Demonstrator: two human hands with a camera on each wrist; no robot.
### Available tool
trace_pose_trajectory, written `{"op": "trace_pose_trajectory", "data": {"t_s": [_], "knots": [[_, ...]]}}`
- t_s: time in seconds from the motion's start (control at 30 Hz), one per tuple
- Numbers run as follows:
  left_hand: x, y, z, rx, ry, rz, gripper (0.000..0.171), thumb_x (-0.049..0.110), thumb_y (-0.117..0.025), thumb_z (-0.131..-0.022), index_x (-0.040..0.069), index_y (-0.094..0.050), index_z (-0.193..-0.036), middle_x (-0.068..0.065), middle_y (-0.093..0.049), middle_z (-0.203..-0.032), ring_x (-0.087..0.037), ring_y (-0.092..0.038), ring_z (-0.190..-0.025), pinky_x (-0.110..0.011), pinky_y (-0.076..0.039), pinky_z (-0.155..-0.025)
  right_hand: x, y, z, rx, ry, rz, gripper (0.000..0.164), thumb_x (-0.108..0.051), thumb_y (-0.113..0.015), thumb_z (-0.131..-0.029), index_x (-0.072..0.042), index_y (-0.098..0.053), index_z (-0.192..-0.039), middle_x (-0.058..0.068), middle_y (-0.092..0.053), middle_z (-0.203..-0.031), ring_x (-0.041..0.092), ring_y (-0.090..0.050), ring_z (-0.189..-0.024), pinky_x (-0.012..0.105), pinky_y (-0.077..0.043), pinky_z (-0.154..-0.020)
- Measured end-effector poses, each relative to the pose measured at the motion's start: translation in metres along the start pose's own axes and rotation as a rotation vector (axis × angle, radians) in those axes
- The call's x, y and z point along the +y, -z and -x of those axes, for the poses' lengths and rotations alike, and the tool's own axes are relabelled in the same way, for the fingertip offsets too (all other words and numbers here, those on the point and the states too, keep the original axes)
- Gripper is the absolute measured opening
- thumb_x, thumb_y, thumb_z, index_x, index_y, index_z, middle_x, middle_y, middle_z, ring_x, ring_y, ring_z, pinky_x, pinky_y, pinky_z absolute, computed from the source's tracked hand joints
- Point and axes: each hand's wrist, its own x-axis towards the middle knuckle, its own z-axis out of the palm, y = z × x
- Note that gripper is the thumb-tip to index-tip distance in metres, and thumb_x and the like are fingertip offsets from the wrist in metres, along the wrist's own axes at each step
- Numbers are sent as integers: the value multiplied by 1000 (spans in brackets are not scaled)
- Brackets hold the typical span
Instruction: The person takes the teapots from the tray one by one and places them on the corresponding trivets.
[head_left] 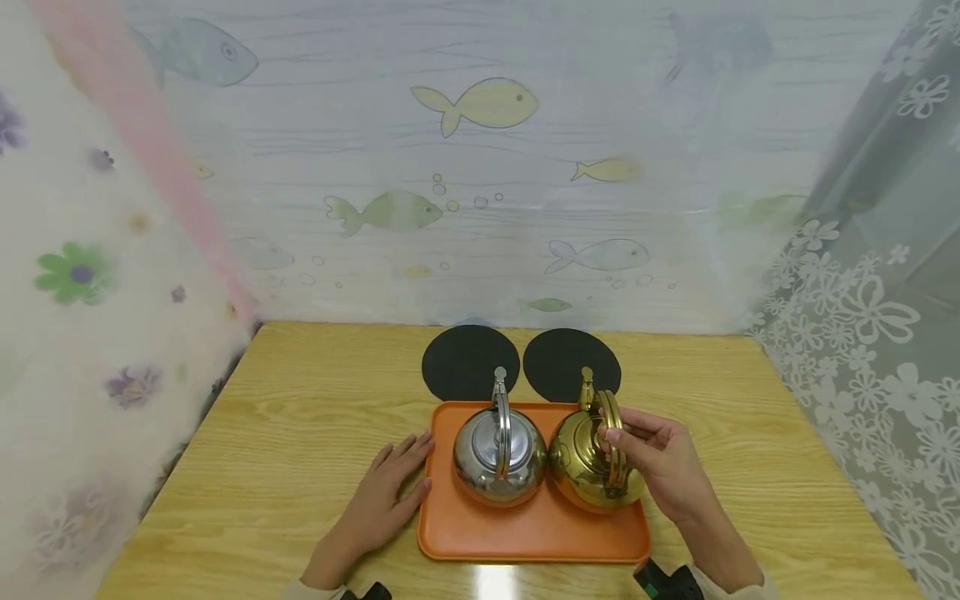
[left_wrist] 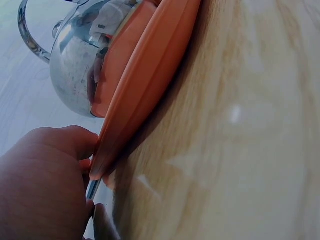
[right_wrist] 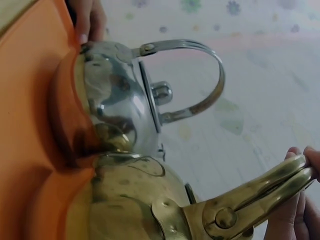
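A silver kettle (head_left: 480,454) and a gold kettle (head_left: 581,458) stand side by side on an orange tray (head_left: 532,537). My right hand (head_left: 663,458) grips the arched handle of the gold kettle, thumb on the near side and fingers round the other; the right wrist view shows the gold handle (right_wrist: 260,200) between fingertips and thumb. At the tray's left edge my left hand (head_left: 386,500) rests with fingers extended, touching the rim. In the left wrist view its thumb lies against the side of the tray (left_wrist: 145,90). The silver kettle's handle (right_wrist: 217,75) stands upright.
Two round black mats (head_left: 471,362) lie side by side behind the tray on the wooden table (head_left: 300,400). Fish-patterned curtain (head_left: 487,208) hangs along the table's back edge, with flowered cloth (head_left: 75,375) at left and a lace curtain (head_left: 862,333) at right.
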Motion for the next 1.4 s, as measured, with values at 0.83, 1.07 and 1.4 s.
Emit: {"op": "trace_pose_trajectory", "data": {"t_s": [0.83,1.07,1.4], "knots": [[-2,-1,1,-32,30,11,56,30,-63,-101,11,-50,-152,-4,-45,-158,-35,-40,-147,-65,-25,-117,2,-11,-10,226,80,217,37,9,-66,-93,23,-58,-126,1,-78,-97,8,-73,-79,23,-61,-74],[-1,1,-1,-34,31,8,56,30,-63,-101,11,-50,-152,-5,-45,-158,-36,-40,-147,-66,-25,-117,4,-8,-18,244,92,203,30,7,-66,-94,13,-66,-123,2,-78,-96,7,-73,-80,22,-61,-73],[1,0,0,-31,16,-10,54,27,-63,-101,8,-52,-150,-8,-48,-156,-38,-42,-145,-67,-27,-115,7,-6,-28,227,118,141,25,8,-64,-95,-1,-72,-117,3,-77,-92,9,-72,-76,23,-61,-71]]}}
